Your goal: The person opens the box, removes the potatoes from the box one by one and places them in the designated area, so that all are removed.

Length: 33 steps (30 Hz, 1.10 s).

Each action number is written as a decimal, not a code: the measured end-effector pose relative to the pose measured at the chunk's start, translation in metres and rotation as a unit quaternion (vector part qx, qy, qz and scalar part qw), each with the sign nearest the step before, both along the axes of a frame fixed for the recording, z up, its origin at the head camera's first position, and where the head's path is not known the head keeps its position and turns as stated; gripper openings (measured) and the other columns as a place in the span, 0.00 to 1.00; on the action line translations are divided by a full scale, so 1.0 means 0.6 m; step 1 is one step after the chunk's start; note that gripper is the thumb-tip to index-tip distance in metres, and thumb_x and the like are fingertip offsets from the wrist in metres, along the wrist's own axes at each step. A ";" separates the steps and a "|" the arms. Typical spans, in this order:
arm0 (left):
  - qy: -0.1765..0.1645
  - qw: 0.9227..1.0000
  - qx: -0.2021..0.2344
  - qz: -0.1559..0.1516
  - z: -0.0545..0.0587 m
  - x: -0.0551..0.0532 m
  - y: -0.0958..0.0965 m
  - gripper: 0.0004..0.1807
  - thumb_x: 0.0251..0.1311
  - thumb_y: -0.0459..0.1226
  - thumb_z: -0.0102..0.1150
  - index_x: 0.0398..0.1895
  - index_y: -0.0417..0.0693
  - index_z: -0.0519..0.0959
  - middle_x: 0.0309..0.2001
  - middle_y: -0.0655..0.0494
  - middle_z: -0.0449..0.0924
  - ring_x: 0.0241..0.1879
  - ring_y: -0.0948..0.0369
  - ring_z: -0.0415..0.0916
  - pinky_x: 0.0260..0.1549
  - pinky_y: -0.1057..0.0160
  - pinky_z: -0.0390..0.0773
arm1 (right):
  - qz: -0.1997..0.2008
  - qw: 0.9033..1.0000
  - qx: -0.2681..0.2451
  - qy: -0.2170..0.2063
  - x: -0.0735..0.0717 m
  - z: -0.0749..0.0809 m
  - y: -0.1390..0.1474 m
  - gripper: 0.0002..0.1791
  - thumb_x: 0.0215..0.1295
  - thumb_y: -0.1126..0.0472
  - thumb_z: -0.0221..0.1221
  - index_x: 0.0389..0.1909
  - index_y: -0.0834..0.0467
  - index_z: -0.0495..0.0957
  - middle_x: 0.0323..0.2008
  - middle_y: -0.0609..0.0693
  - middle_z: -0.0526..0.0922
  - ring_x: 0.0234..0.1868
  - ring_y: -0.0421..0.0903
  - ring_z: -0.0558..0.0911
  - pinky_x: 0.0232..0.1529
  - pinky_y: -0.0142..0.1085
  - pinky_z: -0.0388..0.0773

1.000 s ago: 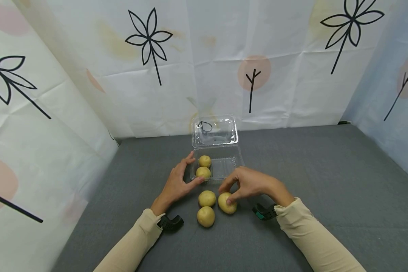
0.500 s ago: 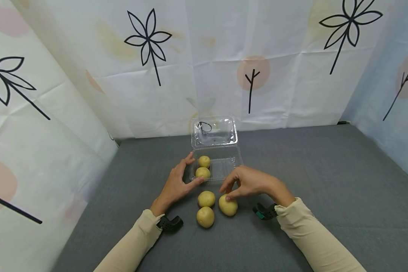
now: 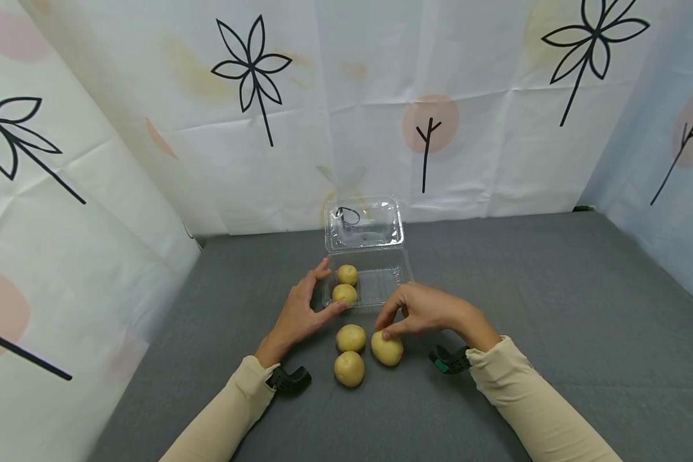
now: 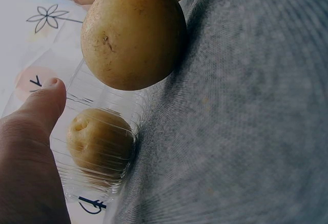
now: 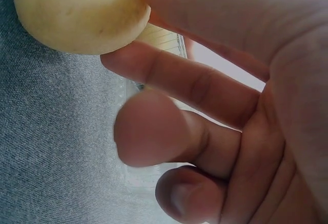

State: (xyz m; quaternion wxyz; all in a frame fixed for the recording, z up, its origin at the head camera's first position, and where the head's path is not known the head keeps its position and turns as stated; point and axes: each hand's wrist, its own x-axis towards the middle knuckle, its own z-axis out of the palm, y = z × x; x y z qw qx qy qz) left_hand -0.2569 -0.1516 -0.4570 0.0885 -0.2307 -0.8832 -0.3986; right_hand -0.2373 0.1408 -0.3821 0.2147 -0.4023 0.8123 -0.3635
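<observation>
Three potatoes lie on the grey table just short of the clear box (image 3: 375,282), and the right hand (image 3: 424,311) pinches the rightmost potato (image 3: 387,348) with curled fingertips while the left hand (image 3: 300,314), fingers relaxed, steadies the box's near-left corner.

No readable text, labels, brands or numbers appear in any view.

The backdrop sheets (image 3: 346,128) carry only drawn black flower and twig outlines with pale pink circles, not writing. The clear plastic box (image 3: 375,282) bears no legible label; a small dark loop-shaped mark shows at its open lid (image 3: 364,223), and it cannot be read as a letter or sign.
</observation>
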 end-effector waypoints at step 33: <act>0.001 1.000 -0.004 0.003 -0.003 -0.001 0.000 0.50 0.61 0.55 0.67 0.82 0.59 0.53 0.72 0.52 0.71 0.77 0.47 0.59 0.72 0.31 0.54 | 0.003 1.000 0.017 0.003 0.002 0.002 0.000 0.15 0.67 0.57 0.68 0.52 0.58 0.87 0.48 0.51 0.90 0.16 0.34 0.75 0.21 0.33 0.79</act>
